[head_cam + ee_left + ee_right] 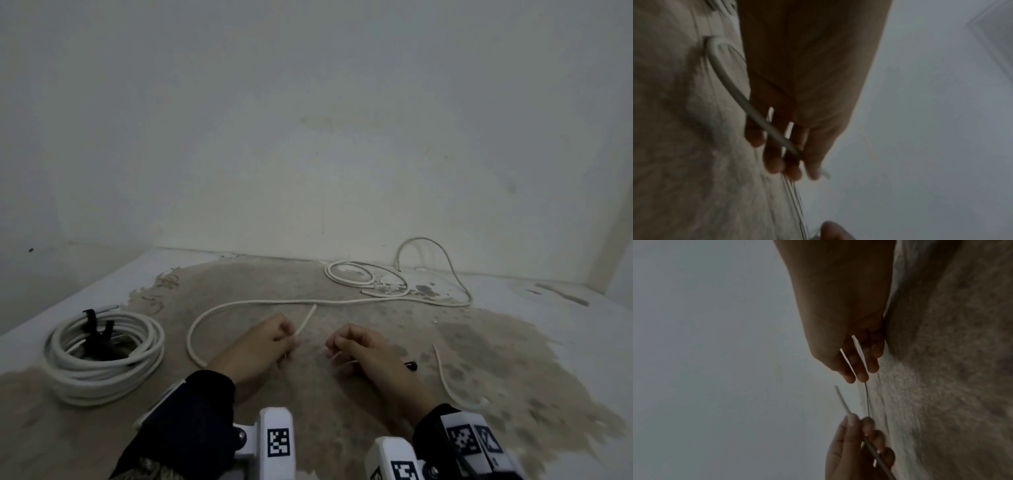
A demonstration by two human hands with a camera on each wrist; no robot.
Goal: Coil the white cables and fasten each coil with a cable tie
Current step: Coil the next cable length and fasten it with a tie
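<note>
Fingers of the left hand are curled and pinch the free end of a loose white cable just left of frame centre in the head view; a short stub of that end stands up and to the right past the fingertips. From the pinch the cable loops out to the left, then runs right across the middle of the stained table to a slack tangle at the upper right, by the wall. Right hand, just right of centre and a little apart from the left, is also curled; the right wrist view shows thin pale strands passing between its fingers, which may be a cable tie or the same cable. This cannot be settled.

At the left edge lies a finished coil, already bound with a black tie. A further thin white cable lies at lower right, with a small black object just beside the right hand.

Assessment: one coil is done; winding of the second is only starting. The next move calls for drawing cable in from the right and laying even loops into the left hand, while keeping the end pinched.
</note>
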